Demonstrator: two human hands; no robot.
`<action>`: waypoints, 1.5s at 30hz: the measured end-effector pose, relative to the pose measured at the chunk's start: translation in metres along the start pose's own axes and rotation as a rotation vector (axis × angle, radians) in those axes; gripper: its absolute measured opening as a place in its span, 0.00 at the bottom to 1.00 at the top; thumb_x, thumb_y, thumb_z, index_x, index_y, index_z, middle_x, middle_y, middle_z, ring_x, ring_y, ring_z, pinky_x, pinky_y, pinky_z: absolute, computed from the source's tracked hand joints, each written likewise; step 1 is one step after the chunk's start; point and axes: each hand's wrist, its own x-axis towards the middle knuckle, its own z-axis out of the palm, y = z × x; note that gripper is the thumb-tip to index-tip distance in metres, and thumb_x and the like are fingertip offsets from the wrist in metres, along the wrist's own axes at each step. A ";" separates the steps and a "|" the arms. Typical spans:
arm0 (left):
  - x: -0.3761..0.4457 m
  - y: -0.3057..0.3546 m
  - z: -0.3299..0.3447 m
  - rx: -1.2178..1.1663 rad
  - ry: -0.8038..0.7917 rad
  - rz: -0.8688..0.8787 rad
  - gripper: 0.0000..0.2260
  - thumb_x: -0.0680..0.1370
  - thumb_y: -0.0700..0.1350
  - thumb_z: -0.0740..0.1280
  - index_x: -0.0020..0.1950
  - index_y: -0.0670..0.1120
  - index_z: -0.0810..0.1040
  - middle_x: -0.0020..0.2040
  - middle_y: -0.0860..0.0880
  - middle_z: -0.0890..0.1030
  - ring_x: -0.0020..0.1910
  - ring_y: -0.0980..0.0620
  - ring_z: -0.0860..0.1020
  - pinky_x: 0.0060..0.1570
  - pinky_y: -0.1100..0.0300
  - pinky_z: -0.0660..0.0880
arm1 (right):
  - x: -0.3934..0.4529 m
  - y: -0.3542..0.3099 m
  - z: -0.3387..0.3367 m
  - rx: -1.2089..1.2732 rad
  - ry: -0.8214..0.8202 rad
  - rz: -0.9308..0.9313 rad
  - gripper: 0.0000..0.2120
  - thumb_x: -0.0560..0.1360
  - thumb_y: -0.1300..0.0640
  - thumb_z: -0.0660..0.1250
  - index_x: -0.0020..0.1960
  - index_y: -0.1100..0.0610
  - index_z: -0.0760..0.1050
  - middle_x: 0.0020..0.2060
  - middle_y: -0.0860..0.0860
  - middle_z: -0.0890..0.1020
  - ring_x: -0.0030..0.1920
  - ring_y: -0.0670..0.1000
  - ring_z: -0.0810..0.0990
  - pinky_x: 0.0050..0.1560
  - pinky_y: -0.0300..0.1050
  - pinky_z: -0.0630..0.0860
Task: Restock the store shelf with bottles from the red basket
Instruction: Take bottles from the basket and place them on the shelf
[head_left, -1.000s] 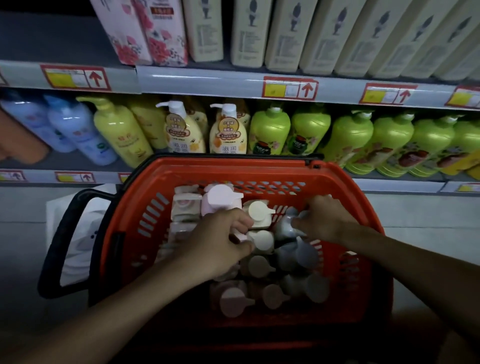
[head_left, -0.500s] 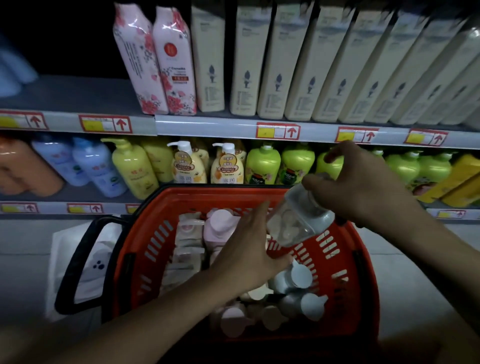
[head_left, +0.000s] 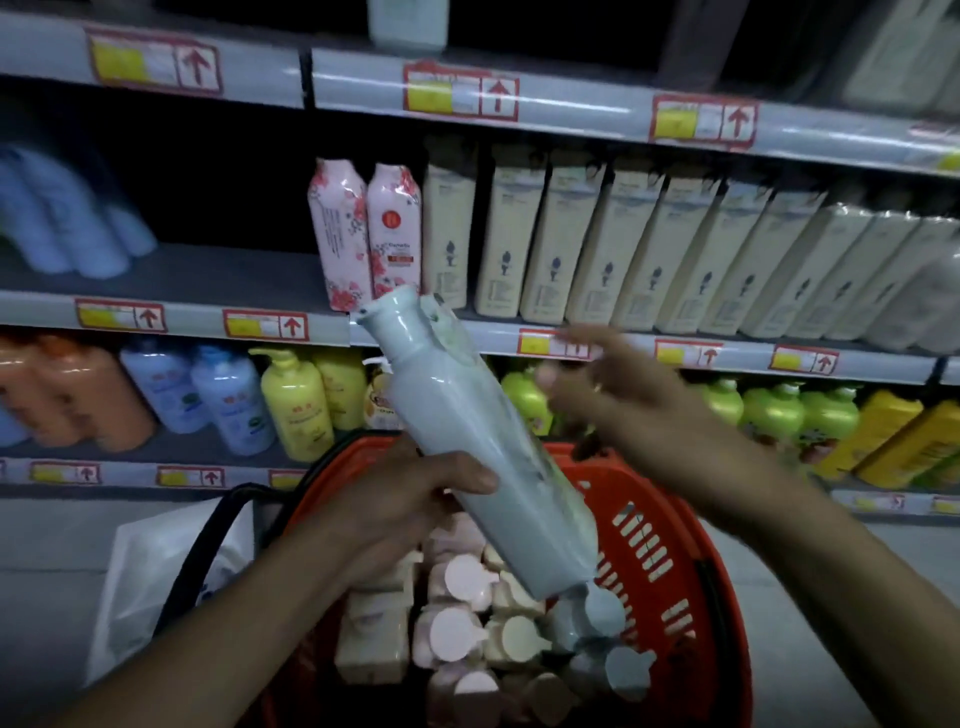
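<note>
a: in the red basket (head_left: 670, 561)?
b: packed with capped bottles (head_left: 457, 631), pink, cream and pale blue, caps up.
a: and the pale blue bottle (head_left: 483, 441)?
b: lifted above the basket, tilted, cap toward the shelf (head_left: 675, 353); gripped round its middle by the left hand (head_left: 415, 499).
a: right hand (head_left: 618, 410)?
b: just beside it, fingers spread, holding nothing.

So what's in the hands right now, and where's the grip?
The left hand grips the pale blue-green bottle round its middle body, cap end up. The right hand is open, holding nothing.
</note>
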 end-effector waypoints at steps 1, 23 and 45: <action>-0.007 0.011 -0.006 -0.108 -0.080 -0.021 0.36 0.50 0.38 0.81 0.59 0.38 0.81 0.58 0.38 0.83 0.57 0.40 0.81 0.62 0.45 0.75 | -0.002 0.008 0.007 0.028 -0.127 0.043 0.28 0.68 0.37 0.72 0.66 0.42 0.75 0.51 0.51 0.86 0.50 0.53 0.87 0.56 0.58 0.82; -0.049 0.080 -0.024 0.554 0.327 0.515 0.23 0.69 0.47 0.76 0.63 0.54 0.77 0.55 0.53 0.86 0.52 0.53 0.85 0.54 0.52 0.81 | 0.030 -0.021 0.083 0.560 0.143 -0.198 0.43 0.50 0.33 0.83 0.58 0.54 0.77 0.54 0.53 0.87 0.55 0.53 0.86 0.52 0.49 0.83; 0.109 0.327 -0.002 0.603 0.467 0.878 0.15 0.80 0.35 0.65 0.65 0.45 0.70 0.47 0.52 0.83 0.39 0.64 0.83 0.37 0.71 0.77 | 0.270 -0.222 -0.001 0.211 0.176 -0.671 0.20 0.76 0.54 0.73 0.64 0.53 0.70 0.59 0.52 0.80 0.57 0.48 0.82 0.58 0.47 0.81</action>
